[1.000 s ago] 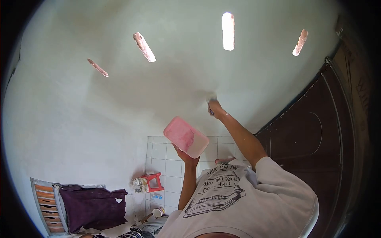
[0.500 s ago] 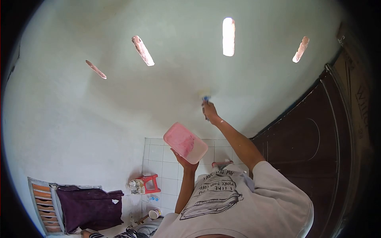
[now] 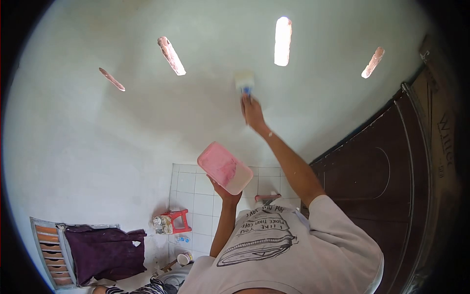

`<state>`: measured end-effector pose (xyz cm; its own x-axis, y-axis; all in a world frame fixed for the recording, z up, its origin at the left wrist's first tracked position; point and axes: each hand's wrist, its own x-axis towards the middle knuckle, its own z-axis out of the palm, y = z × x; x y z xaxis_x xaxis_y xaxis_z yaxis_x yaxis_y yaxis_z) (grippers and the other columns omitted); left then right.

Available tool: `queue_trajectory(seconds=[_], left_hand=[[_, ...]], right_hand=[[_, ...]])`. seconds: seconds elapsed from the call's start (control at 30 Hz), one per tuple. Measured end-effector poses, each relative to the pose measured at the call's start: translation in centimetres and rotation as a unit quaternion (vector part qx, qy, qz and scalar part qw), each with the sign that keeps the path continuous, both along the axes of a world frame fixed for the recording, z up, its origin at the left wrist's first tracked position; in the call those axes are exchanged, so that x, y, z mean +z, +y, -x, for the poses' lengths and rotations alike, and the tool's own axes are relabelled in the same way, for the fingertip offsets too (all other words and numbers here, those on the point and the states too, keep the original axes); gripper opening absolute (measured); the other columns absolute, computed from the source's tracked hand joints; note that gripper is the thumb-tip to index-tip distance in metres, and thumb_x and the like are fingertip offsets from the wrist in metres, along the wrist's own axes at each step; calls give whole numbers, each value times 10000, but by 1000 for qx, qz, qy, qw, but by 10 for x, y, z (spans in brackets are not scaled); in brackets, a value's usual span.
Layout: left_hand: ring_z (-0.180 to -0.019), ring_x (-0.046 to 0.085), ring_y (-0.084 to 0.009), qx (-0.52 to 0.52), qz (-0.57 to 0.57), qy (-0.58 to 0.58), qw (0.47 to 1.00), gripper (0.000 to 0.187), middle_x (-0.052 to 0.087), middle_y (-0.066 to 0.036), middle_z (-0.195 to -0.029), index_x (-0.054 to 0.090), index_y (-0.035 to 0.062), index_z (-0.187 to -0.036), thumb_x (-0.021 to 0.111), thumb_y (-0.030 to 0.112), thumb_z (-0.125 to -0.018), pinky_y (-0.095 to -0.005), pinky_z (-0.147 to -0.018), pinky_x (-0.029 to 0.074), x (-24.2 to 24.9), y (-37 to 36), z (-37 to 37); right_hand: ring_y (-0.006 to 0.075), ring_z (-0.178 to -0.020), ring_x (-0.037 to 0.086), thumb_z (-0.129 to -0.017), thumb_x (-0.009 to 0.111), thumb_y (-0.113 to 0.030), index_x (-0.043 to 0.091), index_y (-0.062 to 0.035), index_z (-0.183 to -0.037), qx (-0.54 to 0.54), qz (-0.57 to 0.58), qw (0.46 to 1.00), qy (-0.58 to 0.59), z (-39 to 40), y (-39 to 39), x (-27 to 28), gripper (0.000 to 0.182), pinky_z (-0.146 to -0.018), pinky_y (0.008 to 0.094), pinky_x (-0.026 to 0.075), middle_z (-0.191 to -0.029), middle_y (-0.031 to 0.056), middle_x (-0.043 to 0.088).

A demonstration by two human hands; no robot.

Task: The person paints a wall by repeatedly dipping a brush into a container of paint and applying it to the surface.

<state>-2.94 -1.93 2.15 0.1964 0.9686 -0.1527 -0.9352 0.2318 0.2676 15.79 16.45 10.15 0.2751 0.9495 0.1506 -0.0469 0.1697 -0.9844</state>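
Note:
My right hand (image 3: 253, 113) is closed round the handle of a paintbrush (image 3: 246, 84), its pale bristles pointing up against the light wall (image 3: 196, 108). Lower down and to the left, my left hand (image 3: 225, 190) holds up a pink rectangular tub (image 3: 224, 168) from beneath. Pale liquid and a darker pink patch show inside the tub. The fingers under it are partly hidden.
Slots pierce the upper wall. A brown door (image 3: 372, 181) stands at right, and a red stool (image 3: 180, 221) on the tiled floor (image 3: 202, 208) at left. Purple cloth (image 3: 105, 252) hangs by a vent. Another person's striped sleeve (image 3: 139, 288) and a white cup (image 3: 184, 258) show at bottom left.
My right hand has moved up and slightly left along the wall with the brush. The tub and my left hand appear slightly higher and further left, as the whole view has shifted a little.

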Motion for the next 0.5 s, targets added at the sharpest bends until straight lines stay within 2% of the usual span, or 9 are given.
queue_trajectory(seconds=[0.1,0.13,0.2,0.23,0.33,0.37,0.4,0.47,0.5], left_hand=[[-1246,557,-301,5,15,-23,1000,656,553,-73,-1369,421,180,-1459,421,639,-990,-496,-1047,480,4,2,-5],[-1247,556,-300,3,7,-20,1000,663,549,-71,-1375,417,181,-1463,424,643,-987,-498,-1048,479,4,3,-5],[-1249,555,-299,3,-2,-15,1000,670,544,-68,-1380,413,182,-1467,428,647,-984,-500,-1048,478,5,8,-3],[-1246,556,-299,15,-2,2,1000,669,543,-69,-1381,413,181,-1465,428,647,-984,-503,-1046,480,4,8,-2],[-1240,559,-305,11,19,-3,1000,667,540,-72,-1380,415,177,-1461,420,647,-987,-512,-1041,483,2,7,-2],[-1237,560,-310,-5,30,-24,999,665,540,-76,-1378,416,174,-1457,411,647,-989,-519,-1038,484,2,9,-2],[-1237,560,-310,-3,32,-24,999,665,540,-76,-1378,416,174,-1457,411,647,-989,-519,-1038,484,4,11,-4],[-1230,562,-323,7,30,8,999,648,545,-101,-1362,420,169,-1448,381,636,-1000,-528,-1032,488,7,11,-4],[-1230,562,-323,12,32,11,999,648,545,-101,-1362,420,169,-1448,381,636,-1000,-528,-1032,488,7,10,-3]], right_hand=[[135,-321,382,-1064,415,-484,494,-109,-773,44,215,971,93,-3,-28,-117,482,-317,303,309,-465,0,410],[135,-321,382,-1064,415,-484,494,-109,-773,44,216,971,90,-3,-26,-123,482,-317,303,309,-465,0,410],[149,-353,407,-1062,434,-459,500,-94,-790,-55,277,941,186,-1,-13,-129,460,-331,315,325,-497,9,425],[150,-383,418,-1069,427,-435,504,-93,-823,-13,195,954,226,-14,20,-154,428,-343,326,336,-542,14,447],[140,-404,417,-1079,414,-404,496,-99,-837,20,104,976,190,15,-15,41,398,-358,327,360,-573,10,460],[137,-412,419,-1082,409,-395,494,-100,-838,41,94,981,164,19,-25,78,392,-372,325,375,-569,3,453],[137,-412,419,-1082,409,-395,494,-100,-838,42,96,981,164,18,-24,78,392,-372,325,375,-569,3,453],[133,-411,408,-1085,398,-402,490,-103,-838,-3,-8,1000,9,21,-23,76,399,-376,313,382,-567,-6,450],[150,-386,403,-1090,371,-415,496,-93,-828,0,15,1000,27,13,-13,41,434,-360,323,379,-570,7,471]])
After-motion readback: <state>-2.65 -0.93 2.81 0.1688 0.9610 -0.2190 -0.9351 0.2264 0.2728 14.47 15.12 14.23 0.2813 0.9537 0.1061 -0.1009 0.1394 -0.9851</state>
